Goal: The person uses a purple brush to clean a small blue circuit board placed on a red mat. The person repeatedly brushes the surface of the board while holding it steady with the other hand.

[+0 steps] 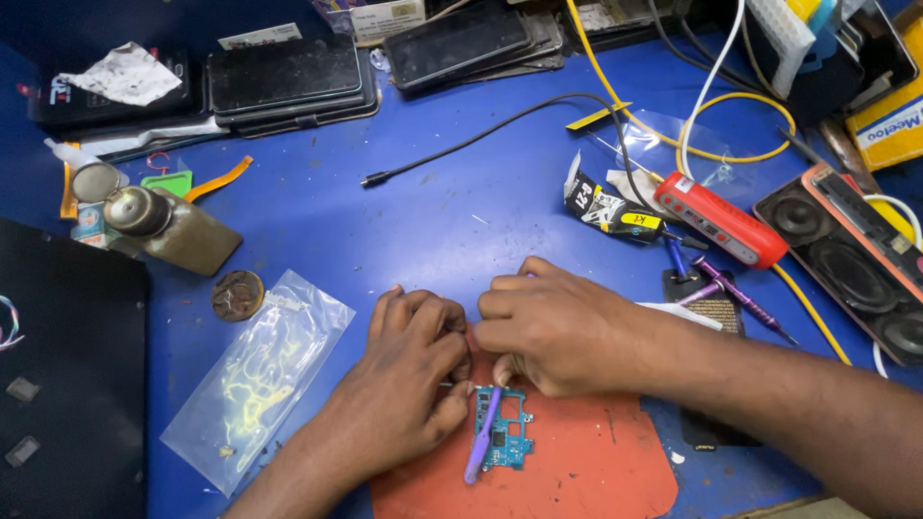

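The small blue circuit board (504, 440) lies on the red mat (577, 471), with its long axis running from near to far. A purple tool (483, 434) lies along the board, slightly tilted. The left hand (409, 370) touches the board's left edge, its fingers curled together. The right hand (558, 327) is just behind the board, fingers bent; what they pinch I cannot tell. Left of the board is a clear plastic bag (260, 375). Far behind it lies a black cable (461, 144).

Bright, even overhead light; sharp, slight edge distortion.
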